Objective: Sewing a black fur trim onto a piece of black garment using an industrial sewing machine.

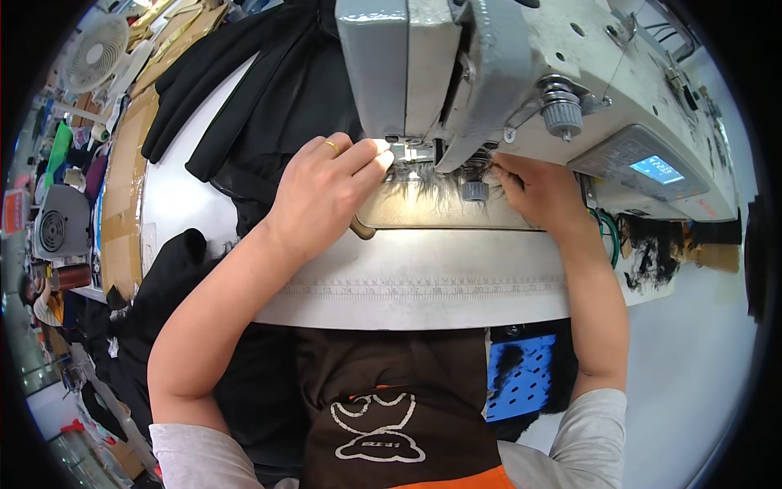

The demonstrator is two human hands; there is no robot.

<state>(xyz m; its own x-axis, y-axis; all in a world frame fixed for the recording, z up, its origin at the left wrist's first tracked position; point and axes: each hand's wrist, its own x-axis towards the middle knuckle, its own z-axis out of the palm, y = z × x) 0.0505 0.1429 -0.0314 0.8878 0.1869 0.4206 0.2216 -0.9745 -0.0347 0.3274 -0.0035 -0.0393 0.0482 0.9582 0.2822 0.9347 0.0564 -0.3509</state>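
Observation:
A grey-white industrial sewing machine [371, 69] stands over the worktable, its lit needle area [415, 153] between my two hands. My left hand [326, 191] is just left of the needle area, thumb and forefinger pressed together at the tips; what they pinch, if anything, is too small to make out. At the right of the presser area my right hand [544, 189] has its fingers curled together close to the machine, and their contents are hidden. Dark lint [428, 183] lies on the metal plate [391, 213] below, beside a small ridged knob [475, 191].
Black fabric pieces [281, 114] are heaped left of and behind the machine. A printed ruler [407, 289] runs along the table's front edge. A control panel [643, 167] with a lit screen sits at right, and cardboard [122, 204] borders the left side.

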